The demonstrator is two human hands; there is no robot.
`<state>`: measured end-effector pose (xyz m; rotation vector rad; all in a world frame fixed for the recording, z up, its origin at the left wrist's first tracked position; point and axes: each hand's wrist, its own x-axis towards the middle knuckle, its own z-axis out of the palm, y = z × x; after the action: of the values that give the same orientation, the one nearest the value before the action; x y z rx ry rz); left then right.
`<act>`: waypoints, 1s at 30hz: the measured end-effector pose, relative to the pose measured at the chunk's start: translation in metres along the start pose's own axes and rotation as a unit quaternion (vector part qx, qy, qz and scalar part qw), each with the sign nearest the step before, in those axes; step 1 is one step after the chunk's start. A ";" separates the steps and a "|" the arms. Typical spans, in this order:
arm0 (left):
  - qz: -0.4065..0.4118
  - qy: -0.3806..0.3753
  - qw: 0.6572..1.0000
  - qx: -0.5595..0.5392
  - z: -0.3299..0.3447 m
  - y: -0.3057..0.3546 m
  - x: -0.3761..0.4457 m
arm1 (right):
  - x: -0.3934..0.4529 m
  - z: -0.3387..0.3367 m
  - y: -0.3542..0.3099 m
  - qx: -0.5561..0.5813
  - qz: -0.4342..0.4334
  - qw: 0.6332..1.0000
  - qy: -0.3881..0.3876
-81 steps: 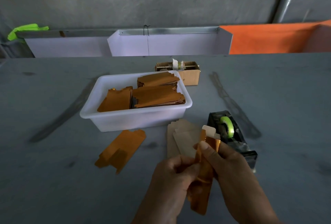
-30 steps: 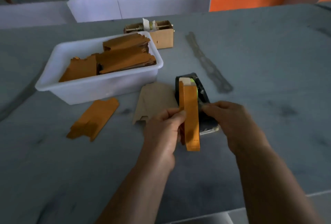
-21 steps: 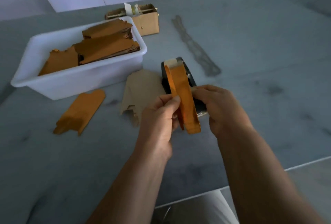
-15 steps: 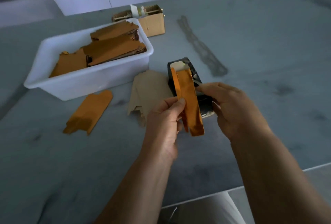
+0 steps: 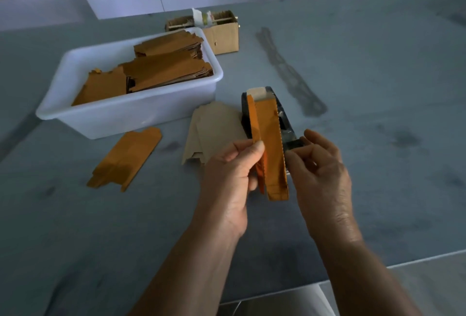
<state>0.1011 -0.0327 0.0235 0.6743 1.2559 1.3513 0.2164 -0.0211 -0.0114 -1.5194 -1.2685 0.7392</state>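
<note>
My left hand (image 5: 233, 173) pinches a folded orange carton (image 5: 271, 149) between thumb and fingers and holds it upright, pale flap at the top. Right behind the carton stands a black tape dispenser (image 5: 286, 120). My right hand (image 5: 321, 171) is at the dispenser's front cutter. Its thumb lies against the carton's right edge, and its thumb and forefinger pinch what looks like a strip of clear tape (image 5: 308, 155).
A white tub (image 5: 126, 118) of flat orange cartons stands at the left. One flat orange carton (image 5: 126, 156) and a pile of brown flats (image 5: 214, 129) lie on the grey table. A small cardboard box (image 5: 224, 36) sits behind the tub. The table edge (image 5: 403, 260) runs near me.
The carton went from both hands in front of me to my left hand alone, held at the dispenser. My right hand reached to the cutter and has drawn slightly back.
</note>
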 end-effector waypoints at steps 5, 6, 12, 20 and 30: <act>-0.009 -0.042 0.998 0.037 0.009 0.004 0.004 | -0.002 0.002 0.000 0.034 0.006 0.999 0.006; -0.011 -0.048 0.997 0.052 0.010 0.005 0.005 | -0.002 0.002 0.000 0.034 0.006 0.999 0.002; -0.004 -0.061 0.994 0.094 0.011 0.009 0.005 | 0.004 -0.005 -0.004 -0.029 -0.029 0.999 -0.027; -0.003 -0.050 0.992 0.118 0.013 0.014 0.005 | 0.012 -0.016 -0.005 -0.119 -0.051 0.991 -0.022; -0.062 -0.095 0.991 0.067 0.005 0.019 -0.001 | 0.002 -0.044 -0.047 0.142 -0.055 0.960 -0.233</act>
<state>0.0995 -0.0287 0.0423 0.7860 1.2208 1.0835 0.2397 -0.0342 0.0477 -1.0652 -1.4981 1.1980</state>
